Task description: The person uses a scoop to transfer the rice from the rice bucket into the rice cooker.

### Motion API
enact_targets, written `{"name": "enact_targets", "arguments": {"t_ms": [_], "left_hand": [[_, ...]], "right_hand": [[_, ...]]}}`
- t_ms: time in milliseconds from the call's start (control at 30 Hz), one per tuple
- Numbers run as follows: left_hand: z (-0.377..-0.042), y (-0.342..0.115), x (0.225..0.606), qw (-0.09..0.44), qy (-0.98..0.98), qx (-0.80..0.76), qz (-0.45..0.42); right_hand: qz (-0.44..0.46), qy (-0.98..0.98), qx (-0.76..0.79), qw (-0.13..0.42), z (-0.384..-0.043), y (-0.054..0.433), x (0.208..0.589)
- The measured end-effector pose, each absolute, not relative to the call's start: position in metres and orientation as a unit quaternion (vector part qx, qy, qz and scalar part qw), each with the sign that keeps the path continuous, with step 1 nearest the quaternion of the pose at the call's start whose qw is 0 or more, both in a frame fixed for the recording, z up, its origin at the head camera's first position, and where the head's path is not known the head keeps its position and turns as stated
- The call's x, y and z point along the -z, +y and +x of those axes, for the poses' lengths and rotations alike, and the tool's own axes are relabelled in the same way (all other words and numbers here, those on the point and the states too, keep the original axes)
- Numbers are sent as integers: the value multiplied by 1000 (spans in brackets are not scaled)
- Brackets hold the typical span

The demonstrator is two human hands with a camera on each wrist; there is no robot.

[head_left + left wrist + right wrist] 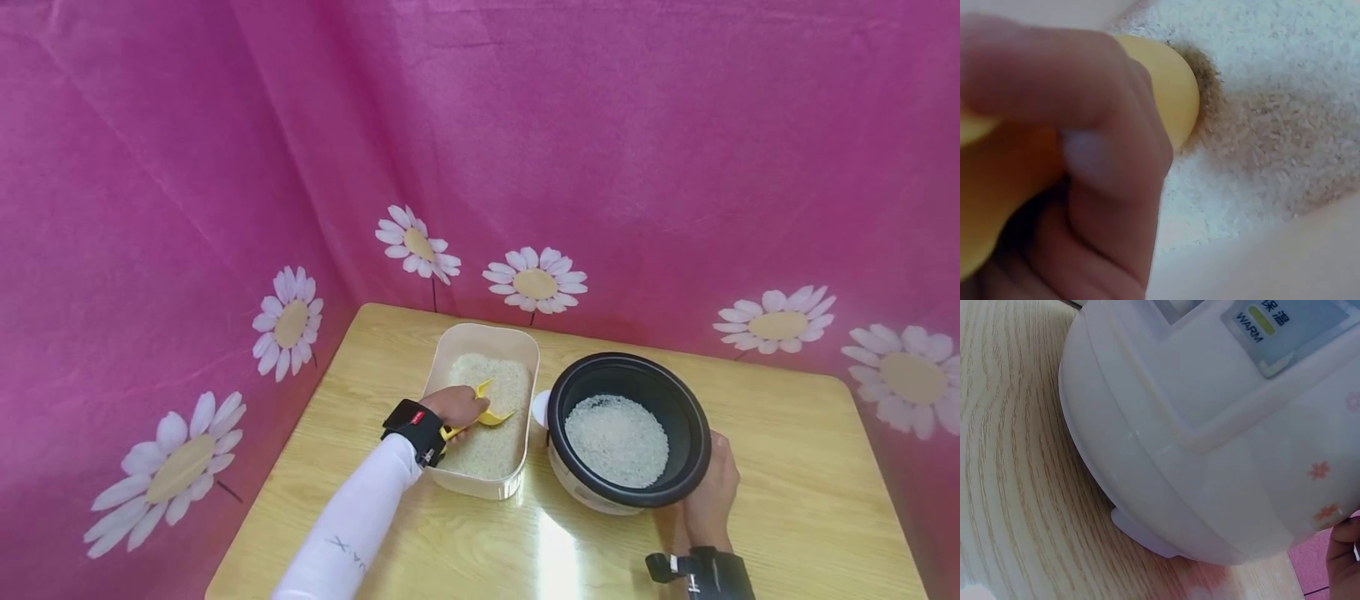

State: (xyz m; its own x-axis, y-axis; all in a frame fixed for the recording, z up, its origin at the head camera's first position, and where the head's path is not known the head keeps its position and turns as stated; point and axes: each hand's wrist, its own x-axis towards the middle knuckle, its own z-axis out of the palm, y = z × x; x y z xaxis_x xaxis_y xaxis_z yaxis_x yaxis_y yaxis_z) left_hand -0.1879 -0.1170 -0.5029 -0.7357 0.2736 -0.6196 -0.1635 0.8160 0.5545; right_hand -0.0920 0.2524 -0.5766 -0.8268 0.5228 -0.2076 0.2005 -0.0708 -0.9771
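My left hand [456, 407] grips a yellow scoop [495, 417] by its handle, with the fingers curled round it. The scoop's rounded end lies at the rice [1272, 131] inside a white plastic bin [459, 482]. To the right of the bin stands a white rice cooker [1210, 487] without a lid, its black inner pot [678, 446] holding a mound of white rice [618, 442]. At the cooker's right side my right hand [712, 487] holds on just below the rim. Part of its fingers is hidden behind the cooker.
Both containers stand on a light wooden table [795, 492] with rounded back corners. A pink curtain [600, 150] with printed daisies encloses the table at the back and sides. One white side handle [541, 408] of the cooker points towards the bin, close to its wall.
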Motion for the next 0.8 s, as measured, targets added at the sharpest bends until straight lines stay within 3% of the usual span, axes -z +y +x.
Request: {"name": "enact_targets", "arguments": {"t_ms": [800], "left_hand": [[-181, -113, 486, 378, 852, -363, 12]], "right_hand": [[-252, -684, -670, 141, -93, 254, 581]]}}
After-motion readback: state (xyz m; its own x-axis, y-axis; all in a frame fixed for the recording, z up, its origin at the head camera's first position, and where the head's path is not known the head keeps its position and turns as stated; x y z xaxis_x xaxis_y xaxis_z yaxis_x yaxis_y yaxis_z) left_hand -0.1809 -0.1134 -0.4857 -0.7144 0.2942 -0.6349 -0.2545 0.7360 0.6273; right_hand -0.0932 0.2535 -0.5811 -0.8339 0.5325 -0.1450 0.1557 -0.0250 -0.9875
